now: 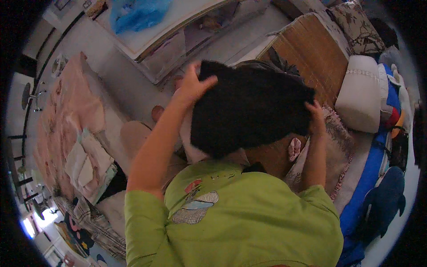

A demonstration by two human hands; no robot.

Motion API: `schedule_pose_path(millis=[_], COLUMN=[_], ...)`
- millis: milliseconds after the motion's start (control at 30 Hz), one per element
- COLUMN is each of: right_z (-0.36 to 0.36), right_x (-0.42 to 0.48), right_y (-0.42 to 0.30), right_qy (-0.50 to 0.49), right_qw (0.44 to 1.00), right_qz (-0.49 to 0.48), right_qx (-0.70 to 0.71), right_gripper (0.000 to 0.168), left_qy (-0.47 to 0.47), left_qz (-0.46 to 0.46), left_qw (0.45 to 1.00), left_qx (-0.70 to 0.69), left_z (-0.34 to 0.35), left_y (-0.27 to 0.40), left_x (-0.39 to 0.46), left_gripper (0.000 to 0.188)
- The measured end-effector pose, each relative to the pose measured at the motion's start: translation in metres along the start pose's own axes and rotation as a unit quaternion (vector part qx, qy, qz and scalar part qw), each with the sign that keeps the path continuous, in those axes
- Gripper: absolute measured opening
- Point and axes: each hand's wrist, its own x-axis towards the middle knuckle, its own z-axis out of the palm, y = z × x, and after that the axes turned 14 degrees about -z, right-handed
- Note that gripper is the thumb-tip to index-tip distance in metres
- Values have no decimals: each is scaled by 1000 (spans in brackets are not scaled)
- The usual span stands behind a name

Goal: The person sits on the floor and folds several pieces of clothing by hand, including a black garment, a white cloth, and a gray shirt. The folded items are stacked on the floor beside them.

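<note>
A black cloth garment (250, 106) is spread in the air above my lap, between both hands. My left hand (196, 83) grips its upper left edge, thumb lying over the fabric. At its right edge, my right hand (315, 113) has the cloth pinched between thumb and fingers. The garment's exact kind cannot be made out. Behind its far edge, a dark grey cloth (283, 65) partly shows. Below the right side lies a pink scrunchie (294, 149) on a brown surface.
Folded cloths (90, 163) rest on a pink cover (70, 103) at left. A brown mat (310, 50) lies ahead on the right, beside a white pillow (360, 93). A dark blue plush whale (385, 200) lies at far right. A low table (186, 13) with glass sides stands ahead.
</note>
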Motion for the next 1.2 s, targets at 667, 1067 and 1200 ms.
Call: schedule_pose_path(millis=[667, 1067, 1200], right_z=[-62, -108, -127], right_x=[-26, -12, 8], right_y=[71, 107, 102], right_qy=[139, 124, 121], right_qw=[963, 925, 909], right_qz=[14, 38, 95], right_qx=[-232, -357, -387], right_gripper=[58, 66, 58], left_qy=[-101, -293, -317], left_qz=[94, 256, 207], left_qw=[974, 762, 752], left_qx=[180, 518, 540], left_z=[90, 128, 130], left_y=[-49, -44, -41], left_x=[-17, -65, -60], left_gripper=[40, 65, 65])
